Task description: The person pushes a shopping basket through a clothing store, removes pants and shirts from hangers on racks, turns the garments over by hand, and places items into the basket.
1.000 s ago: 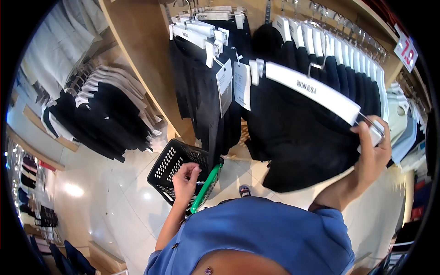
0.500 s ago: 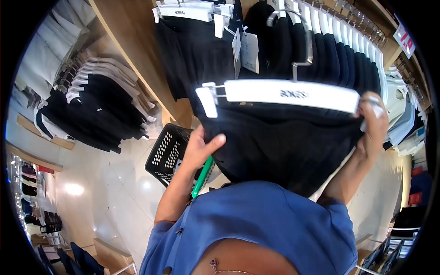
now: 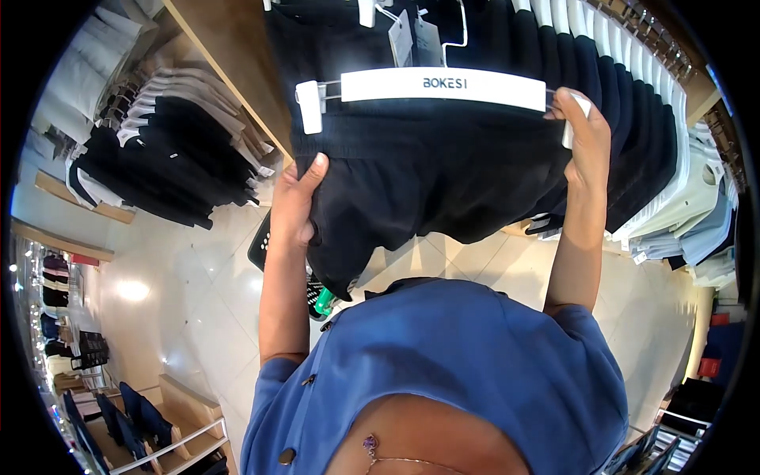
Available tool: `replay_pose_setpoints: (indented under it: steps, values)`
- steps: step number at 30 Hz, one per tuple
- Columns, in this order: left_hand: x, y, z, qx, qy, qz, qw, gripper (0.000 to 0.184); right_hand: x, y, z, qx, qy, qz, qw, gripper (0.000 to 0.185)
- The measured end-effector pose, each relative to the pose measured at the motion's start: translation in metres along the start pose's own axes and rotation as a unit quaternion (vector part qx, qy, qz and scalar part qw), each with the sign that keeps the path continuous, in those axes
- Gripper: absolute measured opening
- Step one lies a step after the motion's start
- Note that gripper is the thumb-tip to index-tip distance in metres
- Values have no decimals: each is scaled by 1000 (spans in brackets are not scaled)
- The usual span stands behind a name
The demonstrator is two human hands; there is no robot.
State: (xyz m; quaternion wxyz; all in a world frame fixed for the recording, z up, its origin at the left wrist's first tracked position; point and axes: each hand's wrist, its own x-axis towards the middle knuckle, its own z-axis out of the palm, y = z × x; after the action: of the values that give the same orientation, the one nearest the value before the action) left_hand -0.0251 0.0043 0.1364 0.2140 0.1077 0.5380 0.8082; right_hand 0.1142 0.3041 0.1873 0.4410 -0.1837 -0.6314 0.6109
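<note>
A pair of black pants (image 3: 443, 166) with an elastic waistband hangs from a white clip hanger (image 3: 443, 84) marked BOKESI. My right hand (image 3: 586, 138) is closed round the hanger's right-hand clip and the corner of the waistband. At the opposite side, my left hand (image 3: 294, 202) grips the edge of the pants below the left clip, thumb on the front and the other fingers mostly hidden behind. The pants are spread between both hands, in front of the rack. Their lower edge hangs in loose folds.
Dark clothes (image 3: 606, 119) on white hangers fill the rack ahead. Paper tags (image 3: 401, 39) dangle behind the held hanger. A black basket (image 3: 260, 241) with a green handle (image 3: 324, 301) is partly hidden below my left hand. A wooden panel (image 3: 229, 71) divides the racks; black tops (image 3: 162, 162) hang left.
Both hands have moved up and left with the hanger and pants, closer to the rack. My left hand now grips the pants' edge higher up, and the pants cover more of the basket.
</note>
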Motion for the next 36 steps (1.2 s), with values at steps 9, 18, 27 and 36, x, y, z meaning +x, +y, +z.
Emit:
replay_pose_setpoints:
  steps: [9,18,27,36]
  values:
    - [26,-9,-16,87,-30,73,993,15,21,18,-14,-42,33,-5,999,37]
    - [29,-11,5,122,-106,86,983,19,26,16,-37,-28,82,-40,995,35]
    - [58,-11,13,121,-48,128,983,17,38,15,-40,-2,66,-120,991,31]
    - [48,-11,17,95,-33,146,984,18,20,6,-39,42,67,-108,991,27]
